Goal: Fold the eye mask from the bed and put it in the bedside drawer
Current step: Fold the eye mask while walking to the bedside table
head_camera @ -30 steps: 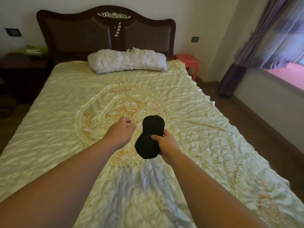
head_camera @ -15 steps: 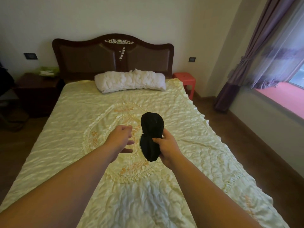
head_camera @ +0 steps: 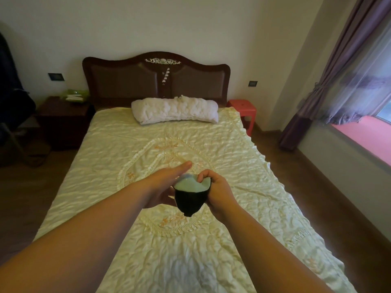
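The eye mask (head_camera: 191, 197) is black outside with a pale green lining, and it hangs doubled over above the middle of the bed (head_camera: 169, 261). My right hand (head_camera: 215, 189) pinches its upper right edge. My left hand (head_camera: 167, 185) lies flat against the mask's left side with the fingers stretched forward. The dark wooden bedside cabinet (head_camera: 63, 121) stands at the far left of the headboard; I cannot make out its drawer front in the shadow.
A white pillow (head_camera: 175, 111) lies at the head of the bed. A red stool (head_camera: 243, 111) stands right of the headboard. Green items (head_camera: 74, 96) sit on the cabinet. Dark furniture (head_camera: 12, 115) is at far left, purple curtains (head_camera: 330, 81) and a window ledge at right.
The mask went from hanging long in my right hand to folded over, showing its green lining. My left hand came in against it. The view tilted up and back.
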A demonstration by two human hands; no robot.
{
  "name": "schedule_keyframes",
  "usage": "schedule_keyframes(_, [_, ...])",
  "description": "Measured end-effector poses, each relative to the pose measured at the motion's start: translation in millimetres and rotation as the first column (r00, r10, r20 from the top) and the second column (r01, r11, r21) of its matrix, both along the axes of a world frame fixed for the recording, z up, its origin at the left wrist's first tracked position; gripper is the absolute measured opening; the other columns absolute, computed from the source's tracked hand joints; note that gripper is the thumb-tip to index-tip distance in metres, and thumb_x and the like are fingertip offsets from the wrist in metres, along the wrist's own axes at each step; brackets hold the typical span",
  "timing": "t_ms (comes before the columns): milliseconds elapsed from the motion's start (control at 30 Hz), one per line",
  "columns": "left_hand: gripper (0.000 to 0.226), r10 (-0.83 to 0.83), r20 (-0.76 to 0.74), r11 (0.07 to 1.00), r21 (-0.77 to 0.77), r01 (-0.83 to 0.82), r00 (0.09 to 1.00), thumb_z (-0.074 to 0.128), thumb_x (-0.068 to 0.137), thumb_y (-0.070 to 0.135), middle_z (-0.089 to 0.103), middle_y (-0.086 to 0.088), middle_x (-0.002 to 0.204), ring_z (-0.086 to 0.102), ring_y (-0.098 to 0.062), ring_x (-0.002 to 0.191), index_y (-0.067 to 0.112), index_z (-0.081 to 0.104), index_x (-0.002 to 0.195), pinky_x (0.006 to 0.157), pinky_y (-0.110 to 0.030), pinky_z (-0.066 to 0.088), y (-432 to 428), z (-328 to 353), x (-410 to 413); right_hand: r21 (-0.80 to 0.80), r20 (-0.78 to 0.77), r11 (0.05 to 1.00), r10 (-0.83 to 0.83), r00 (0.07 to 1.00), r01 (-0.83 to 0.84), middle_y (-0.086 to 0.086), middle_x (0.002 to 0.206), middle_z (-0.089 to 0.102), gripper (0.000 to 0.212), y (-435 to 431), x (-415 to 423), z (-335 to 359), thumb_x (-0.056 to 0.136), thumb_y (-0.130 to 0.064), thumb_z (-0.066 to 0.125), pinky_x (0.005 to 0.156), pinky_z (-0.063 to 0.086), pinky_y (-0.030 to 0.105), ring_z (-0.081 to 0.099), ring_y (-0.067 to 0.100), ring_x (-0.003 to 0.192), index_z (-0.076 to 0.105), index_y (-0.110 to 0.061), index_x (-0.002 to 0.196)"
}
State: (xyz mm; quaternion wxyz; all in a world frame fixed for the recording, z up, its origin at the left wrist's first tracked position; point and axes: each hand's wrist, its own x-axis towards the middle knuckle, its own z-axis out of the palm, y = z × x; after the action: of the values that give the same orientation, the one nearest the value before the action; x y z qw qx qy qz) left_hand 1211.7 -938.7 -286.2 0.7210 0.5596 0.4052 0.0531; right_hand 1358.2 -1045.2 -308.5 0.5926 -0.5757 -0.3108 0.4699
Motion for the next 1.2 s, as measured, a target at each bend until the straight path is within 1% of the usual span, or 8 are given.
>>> schedule_keyframes(100, [0.06,-0.106,-0.004,0.992,0.068,0.106,0.994,0.082,0.06,0.068,0.078,-0.01,0.102,0.075,-0.029,0.094,0.023,0.079,0.101,0.069,-0.038,0.06,-2,10,-7,0.003,-0.034,1.0,0.01,0.999,-0.01,0.013,0.086,0.062,0.036,2,-5,12,0.092,0.005,0.042,0.055,0.046,0.031,0.056,0.027,0.076,0.062,-0.017,0.071])
schedule_keyframes(200, [0.061,-0.049,0.013,0.994,0.102,0.047,0.999,0.088,0.062,0.053,0.078,-0.012,0.096,0.075,-0.03,0.09,0.013,0.073,0.105,0.068,-0.041,0.061,-4,17,-13,-0.003,-0.108,1.0,0.003,0.994,-0.003,0.016,0.093,0.07,0.026,5,-9,21,0.096,0.001,0.049,0.064,0.054,0.038,0.065,0.029,0.08,0.069,-0.014,0.088])
schedule_keyframes(300, [0.053,-0.011,0.029,0.984,0.18,0.006,1.0,0.087,0.066,0.038,0.077,-0.014,0.097,0.075,-0.031,0.089,0.013,0.069,0.11,0.07,-0.046,0.062,-5,26,-20,-0.015,-0.364,0.999,-0.054,0.93,0.052,0.021,0.103,0.074,0.031,5,-14,25,0.098,0.0,0.046,0.077,0.059,0.047,0.071,0.034,0.089,0.066,-0.013,0.117])
schedule_keyframes(400, [0.046,0.046,0.042,0.955,0.29,-0.057,0.998,0.085,0.066,0.03,0.075,-0.014,0.1,0.075,-0.03,0.088,0.017,0.069,0.108,0.069,-0.045,0.062,-7,31,-25,0.0,-0.568,0.995,-0.085,0.819,0.103,0.024,0.111,0.069,0.033,5,-22,27,0.097,-0.007,0.045,0.087,0.054,0.051,0.067,0.04,0.1,0.063,-0.002,0.124])
schedule_keyframes(600, [0.02,0.129,0.021,0.808,0.578,-0.117,0.991,0.081,0.074,0.027,0.072,0.001,0.087,0.069,-0.014,0.076,0.027,0.067,0.089,0.054,-0.021,0.05,-11,29,-39,-0.059,-0.13,0.997,0.039,0.991,-0.047,0.014,0.117,0.071,0.028,0,-43,33,0.095,-0.014,0.062,0.081,0.06,0.042,0.07,0.03,0.103,0.065,-0.01,0.122])
schedule_keyframes(733, [0.022,0.161,0.021,0.779,0.612,-0.14,0.987,0.081,0.075,0.026,0.07,0.002,0.087,0.068,-0.014,0.077,0.025,0.066,0.091,0.055,-0.02,0.048,-11,35,-56,-0.042,-0.073,0.997,0.054,0.996,-0.057,0.016,0.113,0.071,0.025,0,-56,41,0.092,-0.007,0.066,0.073,0.06,0.038,0.071,0.029,0.098,0.064,-0.008,0.117])
schedule_keyframes(1100, [0.018,0.211,0.06,0.808,0.552,-0.208,0.976,0.075,0.082,0.032,0.075,-0.003,0.094,0.073,-0.019,0.084,0.023,0.07,0.097,0.072,-0.041,0.063,-6,82,-137,0.03,0.081,0.996,0.085,0.993,-0.088,0.011,0.099,0.075,0.024,26,-128,85,0.084,0.001,0.068,0.067,0.06,0.036,0.074,0.026,0.087,0.069,-0.009,0.105])
schedule_keyframes(1200, [0.021,0.214,0.04,0.789,0.581,-0.197,0.976,0.072,0.084,0.037,0.075,-0.007,0.093,0.073,-0.024,0.086,0.019,0.071,0.093,0.075,-0.047,0.062,0,95,-166,0.024,0.101,0.996,0.087,0.991,-0.089,0.015,0.102,0.073,0.025,34,-154,97,0.085,0.005,0.063,0.072,0.062,0.047,0.072,0.031,0.091,0.068,-0.008,0.106])
